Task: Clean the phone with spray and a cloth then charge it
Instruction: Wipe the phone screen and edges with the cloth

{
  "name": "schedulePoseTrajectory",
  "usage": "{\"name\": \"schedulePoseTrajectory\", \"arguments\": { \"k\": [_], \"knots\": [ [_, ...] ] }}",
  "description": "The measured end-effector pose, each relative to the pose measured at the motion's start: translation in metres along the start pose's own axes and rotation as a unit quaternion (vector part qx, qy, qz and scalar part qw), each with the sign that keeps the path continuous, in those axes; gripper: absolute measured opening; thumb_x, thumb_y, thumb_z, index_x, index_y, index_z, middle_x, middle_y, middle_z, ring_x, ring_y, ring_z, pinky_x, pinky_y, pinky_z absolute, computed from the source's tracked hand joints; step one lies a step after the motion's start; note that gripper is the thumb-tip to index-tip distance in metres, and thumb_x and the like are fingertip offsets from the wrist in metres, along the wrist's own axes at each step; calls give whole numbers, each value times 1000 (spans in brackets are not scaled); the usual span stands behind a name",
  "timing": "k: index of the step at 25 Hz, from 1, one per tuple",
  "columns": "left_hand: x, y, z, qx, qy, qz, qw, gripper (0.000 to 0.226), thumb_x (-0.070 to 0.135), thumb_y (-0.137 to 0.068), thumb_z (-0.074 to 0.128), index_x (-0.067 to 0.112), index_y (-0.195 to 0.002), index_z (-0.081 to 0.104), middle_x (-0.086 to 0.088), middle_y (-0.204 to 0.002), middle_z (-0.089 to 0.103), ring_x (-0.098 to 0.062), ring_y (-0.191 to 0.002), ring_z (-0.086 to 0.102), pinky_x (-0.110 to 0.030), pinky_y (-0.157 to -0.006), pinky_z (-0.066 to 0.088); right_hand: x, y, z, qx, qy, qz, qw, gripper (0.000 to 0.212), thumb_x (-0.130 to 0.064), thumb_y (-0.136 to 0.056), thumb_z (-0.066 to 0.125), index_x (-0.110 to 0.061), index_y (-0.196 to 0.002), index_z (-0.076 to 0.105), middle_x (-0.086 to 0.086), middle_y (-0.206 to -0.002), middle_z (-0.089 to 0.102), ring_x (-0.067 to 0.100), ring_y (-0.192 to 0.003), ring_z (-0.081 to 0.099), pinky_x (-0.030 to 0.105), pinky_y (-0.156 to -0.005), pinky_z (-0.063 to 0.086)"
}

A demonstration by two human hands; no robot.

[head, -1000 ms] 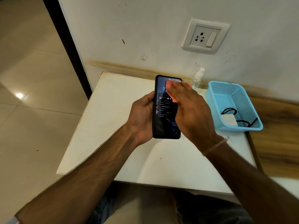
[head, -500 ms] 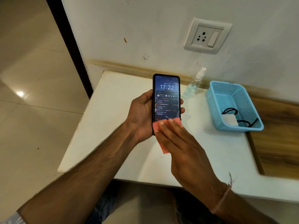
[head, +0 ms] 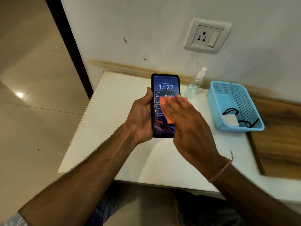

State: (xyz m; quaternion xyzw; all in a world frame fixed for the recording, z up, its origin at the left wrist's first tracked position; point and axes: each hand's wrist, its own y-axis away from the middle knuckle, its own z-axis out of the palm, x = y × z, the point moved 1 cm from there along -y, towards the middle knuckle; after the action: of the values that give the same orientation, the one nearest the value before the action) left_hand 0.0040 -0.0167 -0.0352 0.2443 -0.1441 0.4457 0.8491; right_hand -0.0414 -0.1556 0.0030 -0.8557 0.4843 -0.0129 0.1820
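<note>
Left of the phone (head: 166, 86), pale floor tiles (head: 32, 111) and a dark vertical strip (head: 70, 46) are seen. Next comes the white worktop (head: 114, 111), above which the phone is held upright with its lit screen turned to the camera; 17:22 is shown on it. The phone is gripped along its left edge by the left hand (head: 141, 118). The thumb is laid on that edge, the palm is set behind the case, and the other fingers are hidden behind it.

Across the middle of the phone's screen a pink-red cloth (head: 162, 100) is pressed flat by the right hand (head: 190, 128). Its fingers (head: 175, 103) are kept straight and close together on top of the cloth, and the hand is somewhat blurred.

Just right of the phone's top, a small clear spray bottle (head: 194, 86) with a white nozzle is stood on the worktop by the wall (head: 146, 30). A little clear liquid is held in its lower part. Further right of the phone, a light blue perforated basket (head: 216, 98) is set on the worktop, apart from the bottle. A white charger block (head: 230, 120) and a looped black cable (head: 231, 109) are contained in it, toward its near right corner, with the cable lying against the block. Above and right of the phone, a white socket (head: 207, 35) with a switch is mounted on the wall.
</note>
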Motion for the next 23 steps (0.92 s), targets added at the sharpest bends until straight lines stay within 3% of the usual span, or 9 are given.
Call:
{"name": "schedulePoseTrajectory", "arguments": {
  "k": [2,4,6,9,11,13,17,20,23],
  "knots": [
    [0,0,0,-1,11,6,1000,68,61,-102,31,11,-136,62,-15,-128,68,-30,-109,69,-46,-98,52,-1,-14,-3,24,0,13,1000,53,-25,-93,29,-4,-139,48,13,-144,47,29,-138,37,42,-116,26],
    [2,0,0,-2,22,10,1000,69,60,-102,31,10,-138,60,-16,-135,64,-32,-120,64,-46,-104,48,-8,-16,-1,29,-9,8,1000,52,-21,-93,28,-6,-138,48,11,-144,47,27,-139,36,42,-116,26],
    [3,0,1,-14,25,1,1000,74,62,-102,29,7,-146,51,-18,-145,54,-36,-133,53,-48,-116,37,-18,-5,6,2,-22,-8,1000,51,-6,-90,38,-7,-140,46,10,-146,44,28,-141,32,46,-116,27],
    [1,0,2,-34,26,-7,999,76,62,-102,26,5,-150,43,-20,-142,50,-37,-127,47,-54,-122,23,-22,24,13,-27,-6,-59,998,65,7,-77,60,-5,-139,45,12,-146,44,34,-138,35,53,-111,32],
    [0,0,1,-43,21,-5,999,77,62,-102,24,5,-150,43,-21,-143,51,-37,-126,47,-56,-121,25,-15,43,12,-27,37,-94,995,66,6,-75,60,-6,-138,46,11,-145,45,35,-136,38,51,-112,31],
    [1,0,2,-43,7,-3,999,76,62,-102,23,6,-148,47,-22,-148,51,-39,-127,50,-56,-119,29,-4,53,5,-21,61,-107,992,61,4,-77,45,-7,-137,49,9,-145,45,32,-136,38,48,-112,30],
    [1,0,4,-39,-2,-2,999,77,63,-103,20,7,-146,49,-21,-150,48,-39,-124,53,-52,-111,39,8,40,-2,-17,18,-52,998,59,6,-77,52,-3,-135,48,13,-143,46,36,-135,37,53,-107,38],
    [3,0,4,-38,-2,1,999,78,63,-103,19,6,-148,47,-22,-152,46,-40,-124,52,-54,-115,35,-7,42,5,-10,35,-40,999,50,-6,-86,42,-3,-136,49,13,-144,45,36,-135,38,52,-107,38],
    [1,1,3,-37,2,1,999,78,64,-103,19,6,-148,47,-22,-151,47,-39,-125,53,-58,-117,33,-13,60,8,-52,52,-77,994,67,1,-72,68,-5,-136,48,11,-145,44,35,-135,39,42,-116,19]
  ]
}}
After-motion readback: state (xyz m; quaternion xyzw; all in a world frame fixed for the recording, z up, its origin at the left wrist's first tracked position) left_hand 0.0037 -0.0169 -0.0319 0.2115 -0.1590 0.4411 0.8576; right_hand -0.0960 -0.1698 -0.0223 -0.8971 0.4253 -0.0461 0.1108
